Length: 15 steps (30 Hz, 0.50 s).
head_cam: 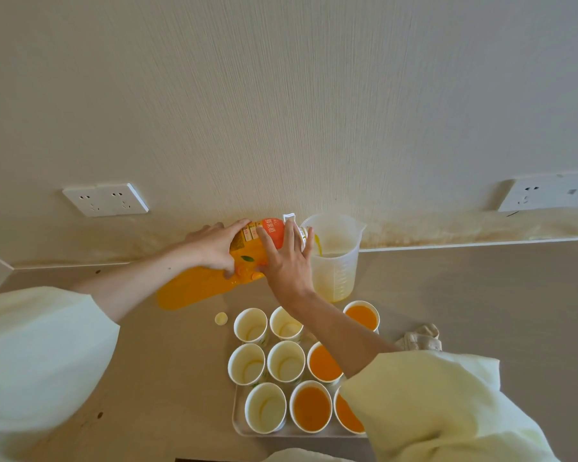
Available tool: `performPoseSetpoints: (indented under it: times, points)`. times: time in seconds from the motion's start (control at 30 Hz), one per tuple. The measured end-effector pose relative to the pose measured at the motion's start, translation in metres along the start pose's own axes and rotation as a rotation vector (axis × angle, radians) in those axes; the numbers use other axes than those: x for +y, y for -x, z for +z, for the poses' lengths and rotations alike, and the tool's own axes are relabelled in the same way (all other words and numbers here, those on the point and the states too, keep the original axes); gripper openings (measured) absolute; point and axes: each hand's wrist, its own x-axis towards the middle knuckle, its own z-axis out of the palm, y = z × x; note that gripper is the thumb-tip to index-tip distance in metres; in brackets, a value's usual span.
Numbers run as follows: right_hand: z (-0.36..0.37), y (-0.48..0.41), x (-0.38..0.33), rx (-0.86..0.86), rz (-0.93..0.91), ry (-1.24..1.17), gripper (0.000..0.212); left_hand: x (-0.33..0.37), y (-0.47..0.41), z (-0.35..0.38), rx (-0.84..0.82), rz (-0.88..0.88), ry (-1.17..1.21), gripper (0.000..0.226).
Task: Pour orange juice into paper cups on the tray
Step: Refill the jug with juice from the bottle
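1. head view: my left hand (211, 248) wraps the juice bottle (194, 288) mid-body, fingers curled over it, thumb below.
2. right hand (286, 261) is on the bottle near the neck, fingers spread and mostly straight, pressing.
3. bottle is tipped almost flat above the table (481, 295), mouth over the rim of the measuring jug (334, 271); a thin stream of juice runs in.
4. tray (239, 418) sits near me with nine paper cups (251, 325): four hold juice, five don't.
5. bottle cap (221, 318) lies left of the cups, cloth (421, 336) to their right.
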Motion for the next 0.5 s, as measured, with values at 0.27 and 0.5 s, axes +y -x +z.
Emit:
performPoseSetpoints:
  times: [0.27, 0.5]
  points:
    - [-0.0018, 0.0001, -0.0002, -0.002, 0.01, -0.005, 0.087, 0.0012, 0.0002, -0.0016, -0.007, -0.005, 0.0, 0.123]
    - [-0.0017, 0.0003, -0.0011, -0.01, 0.021, -0.022, 0.089, 0.0009, 0.0009, -0.0026, -0.006, 0.0, 0.0, 0.123]
